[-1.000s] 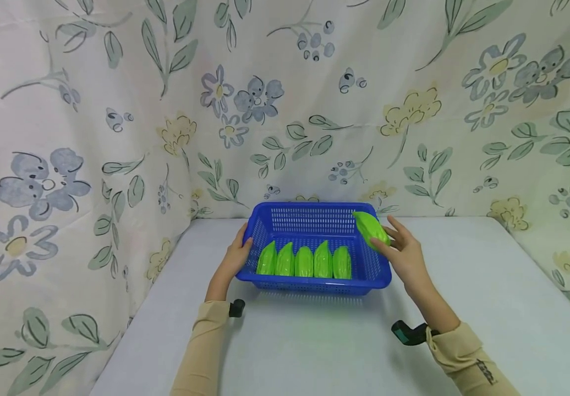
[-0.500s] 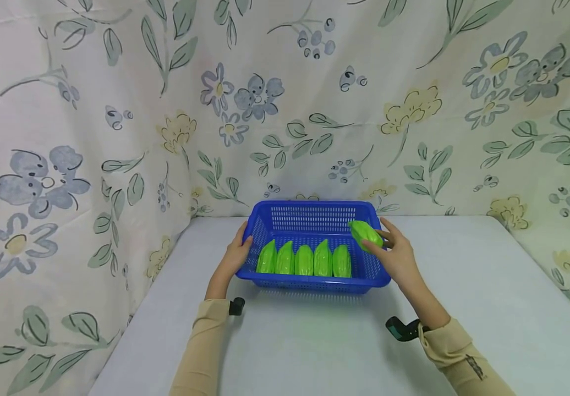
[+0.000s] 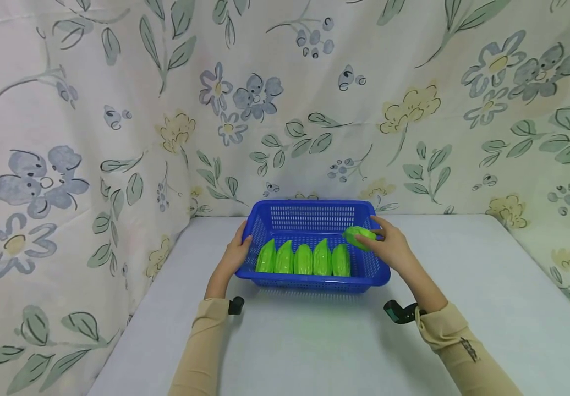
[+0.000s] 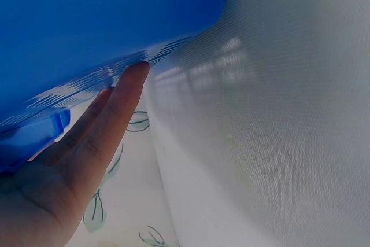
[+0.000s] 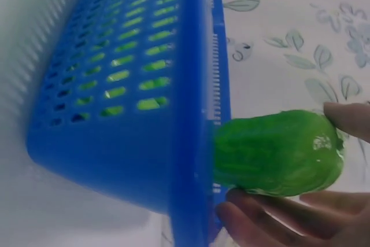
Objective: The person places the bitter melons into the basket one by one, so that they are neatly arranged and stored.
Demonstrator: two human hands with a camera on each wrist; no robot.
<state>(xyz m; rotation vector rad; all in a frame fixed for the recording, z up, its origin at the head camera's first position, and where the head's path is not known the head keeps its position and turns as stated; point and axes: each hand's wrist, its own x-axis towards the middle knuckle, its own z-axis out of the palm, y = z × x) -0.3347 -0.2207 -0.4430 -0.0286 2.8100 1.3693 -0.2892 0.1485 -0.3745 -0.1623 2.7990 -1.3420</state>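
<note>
A blue plastic basket with slotted walls sits on the table. My left hand holds its left rim, thumb over the edge; in the left wrist view the fingers lie along the outer wall. My right hand pinches a glossy bright green gourd, ridged and tapered, inside the right end of the basket above its floor. The right wrist view has the gourd's blunt end toward the hand, its other end beyond the rim. Several like gourds stand side by side along the near wall.
A white-covered table carries the basket, close to its back edge. Floral cloth hangs behind and on the left. Each wrist bears a small black device.
My right hand has moved left and inward with the gourd, lowering it into the basket and tilting it nearly level. The left hand and the basket have stayed in place.
</note>
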